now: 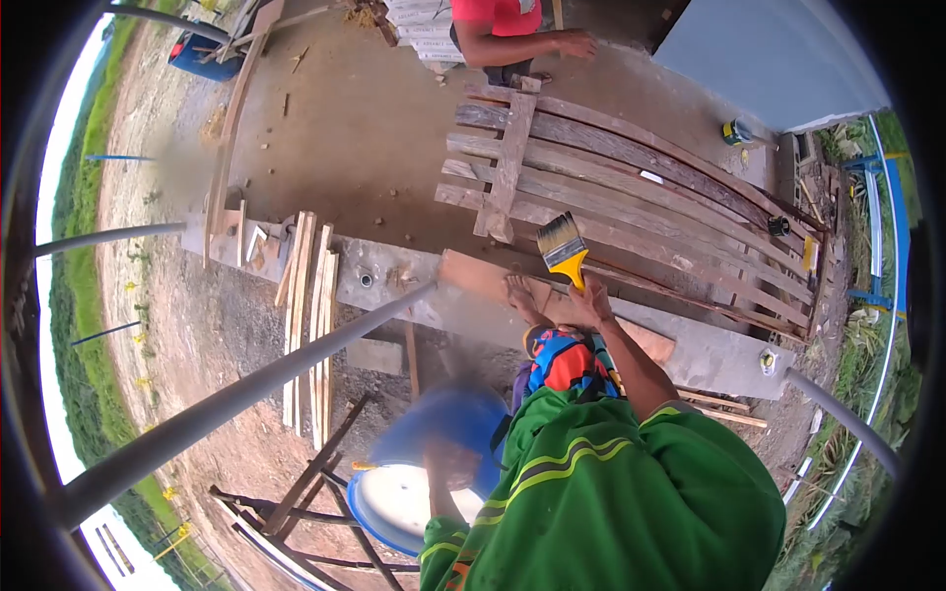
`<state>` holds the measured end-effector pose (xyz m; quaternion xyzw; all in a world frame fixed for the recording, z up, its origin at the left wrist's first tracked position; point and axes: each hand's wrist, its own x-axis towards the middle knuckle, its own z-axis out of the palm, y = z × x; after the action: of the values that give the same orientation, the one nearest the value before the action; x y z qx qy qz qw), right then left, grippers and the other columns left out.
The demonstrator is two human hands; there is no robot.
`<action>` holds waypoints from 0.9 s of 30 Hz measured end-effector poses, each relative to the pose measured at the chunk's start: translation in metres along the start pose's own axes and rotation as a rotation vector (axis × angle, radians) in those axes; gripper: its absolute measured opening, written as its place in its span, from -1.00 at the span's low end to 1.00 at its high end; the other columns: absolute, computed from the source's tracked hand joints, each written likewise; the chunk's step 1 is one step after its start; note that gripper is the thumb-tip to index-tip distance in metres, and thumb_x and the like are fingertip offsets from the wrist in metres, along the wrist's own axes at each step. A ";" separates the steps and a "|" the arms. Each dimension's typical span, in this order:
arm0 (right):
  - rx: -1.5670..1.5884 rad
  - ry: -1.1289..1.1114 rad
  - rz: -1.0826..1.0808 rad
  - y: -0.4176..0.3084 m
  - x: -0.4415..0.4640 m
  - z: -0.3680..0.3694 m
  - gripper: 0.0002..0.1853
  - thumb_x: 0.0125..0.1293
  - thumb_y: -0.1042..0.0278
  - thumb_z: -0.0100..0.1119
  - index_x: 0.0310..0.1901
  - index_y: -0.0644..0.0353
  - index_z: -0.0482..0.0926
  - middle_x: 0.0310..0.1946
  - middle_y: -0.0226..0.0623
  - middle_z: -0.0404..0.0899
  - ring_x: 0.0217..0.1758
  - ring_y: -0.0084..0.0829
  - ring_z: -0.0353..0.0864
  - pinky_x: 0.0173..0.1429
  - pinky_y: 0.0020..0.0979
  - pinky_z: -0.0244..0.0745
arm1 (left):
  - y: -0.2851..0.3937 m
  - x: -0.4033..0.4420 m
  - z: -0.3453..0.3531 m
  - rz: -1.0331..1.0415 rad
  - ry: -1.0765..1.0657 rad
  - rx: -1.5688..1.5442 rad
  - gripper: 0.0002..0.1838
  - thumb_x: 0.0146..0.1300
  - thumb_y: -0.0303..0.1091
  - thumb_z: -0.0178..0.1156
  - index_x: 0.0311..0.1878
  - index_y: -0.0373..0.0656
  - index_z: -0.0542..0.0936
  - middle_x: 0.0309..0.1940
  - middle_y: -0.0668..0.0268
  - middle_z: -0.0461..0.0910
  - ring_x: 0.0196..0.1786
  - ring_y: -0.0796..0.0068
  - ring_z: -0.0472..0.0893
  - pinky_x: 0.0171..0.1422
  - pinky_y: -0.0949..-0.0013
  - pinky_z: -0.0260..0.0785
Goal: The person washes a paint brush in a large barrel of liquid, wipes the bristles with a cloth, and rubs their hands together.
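My right hand (pixel 592 300) is closed around the yellow handle of a paintbrush (pixel 565 248). Its dark bristles point up and away from me, in front of a slatted wooden panel (pixel 591 187). Lower left, my left hand (pixel 451 463) is smeared by motion over a round blue container (pixel 355 492) with a pale white surface inside its rim. Whether those fingers grip anything cannot be made out. Another blue shape (pixel 448 404), also blurred, lies just beyond that hand; its kind is unclear. My bare foot (pixel 524 295) rests on a brown board.
Grey poles (pixel 246 394) cross the view on the left and right. Loose wooden strips (pixel 320 335) lean near the concrete ledge (pixel 379 291). Another person in a red shirt (pixel 493 15) stands beyond the panel. A small can (pixel 735 132) sits by the blue-grey wall (pixel 774 59).
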<state>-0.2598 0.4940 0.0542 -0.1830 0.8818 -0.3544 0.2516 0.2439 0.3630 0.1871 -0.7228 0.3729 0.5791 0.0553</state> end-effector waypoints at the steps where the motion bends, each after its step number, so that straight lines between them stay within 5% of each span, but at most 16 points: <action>1: 0.025 -0.001 0.002 -0.020 0.006 0.009 -0.69 0.18 0.24 0.18 -0.17 0.32 0.51 -0.37 0.12 0.58 -0.30 0.11 0.60 -0.27 -0.08 0.51 | 0.004 0.017 0.003 -0.027 -0.010 -0.051 -0.62 0.46 -0.12 -0.14 0.04 -0.27 0.42 -0.22 0.04 0.67 -0.31 0.25 0.68 -0.31 0.35 0.49; 8: 0.003 -0.011 0.007 -0.111 0.027 0.024 -0.68 0.20 0.21 0.18 -0.20 0.32 0.48 -0.33 0.14 0.59 -0.22 0.16 0.60 -0.19 -0.06 0.54 | 0.119 0.070 0.072 0.224 -0.204 0.177 -0.62 0.48 -0.10 -0.21 -0.07 -0.27 0.39 -0.29 0.01 0.67 -0.38 0.23 0.69 -0.38 0.31 0.50; 9: -0.002 -0.003 0.047 -0.111 0.025 0.026 -0.65 0.16 0.15 0.20 -0.24 0.33 0.48 -0.35 0.13 0.59 -0.23 0.13 0.61 -0.20 -0.08 0.52 | 0.134 0.080 0.074 0.399 -0.244 0.166 -0.58 0.47 -0.02 -0.19 -0.12 -0.25 0.40 -0.34 0.02 0.67 -0.41 0.25 0.69 -0.39 0.32 0.50; 12: 0.037 0.027 0.099 -0.110 0.031 0.021 -0.64 0.17 0.13 0.15 -0.25 0.35 0.51 -0.34 0.13 0.59 -0.20 0.09 0.62 -0.19 -0.10 0.50 | 0.181 0.133 0.072 0.277 -0.195 0.167 -0.56 0.45 0.03 -0.14 -0.19 -0.23 0.42 -0.39 0.05 0.67 -0.44 0.29 0.68 -0.42 0.35 0.48; 15: -0.014 0.102 0.137 -0.105 0.033 0.021 -0.66 0.19 0.17 0.13 -0.15 0.30 0.50 -0.32 0.12 0.58 -0.21 0.09 0.62 -0.19 -0.10 0.50 | 0.220 0.149 0.073 0.388 -0.212 0.166 -0.62 0.43 0.02 -0.09 -0.17 -0.16 0.39 -0.41 0.10 0.67 -0.48 0.35 0.67 -0.52 0.40 0.38; 19: 0.112 0.243 0.158 -0.118 0.046 0.021 -0.70 0.24 0.23 0.11 -0.10 0.25 0.45 -0.35 0.09 0.55 -0.22 0.10 0.60 -0.21 -0.12 0.48 | 0.221 0.223 0.065 0.398 -0.246 0.133 -0.71 0.43 -0.10 -0.06 -0.14 -0.17 0.34 -0.41 0.12 0.67 -0.50 0.37 0.64 -0.56 0.44 0.36; 23: 0.119 0.215 0.208 -0.113 0.045 0.038 -0.75 0.34 0.29 0.04 -0.04 0.22 0.36 -0.38 0.08 0.52 -0.26 0.15 0.56 -0.26 -0.06 0.42 | 0.188 0.291 0.056 0.671 -0.231 0.357 -0.71 0.43 -0.13 -0.07 -0.14 -0.21 0.36 -0.43 0.12 0.66 -0.51 0.40 0.64 -0.55 0.46 0.37; 27: 0.056 0.153 0.230 -0.130 0.063 0.055 -0.76 0.34 0.23 0.03 -0.08 0.17 0.35 -0.38 0.15 0.56 -0.23 0.22 0.55 -0.29 0.07 0.39 | 0.235 0.261 0.048 0.913 0.009 0.765 -0.67 0.39 -0.14 -0.03 -0.18 -0.26 0.46 -0.29 0.03 0.65 -0.26 0.16 0.65 -0.21 0.11 0.45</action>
<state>-0.2601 0.3450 0.0937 -0.0462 0.9033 -0.3607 0.2277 0.0772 0.0957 0.0251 -0.4206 0.8283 0.3659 0.0555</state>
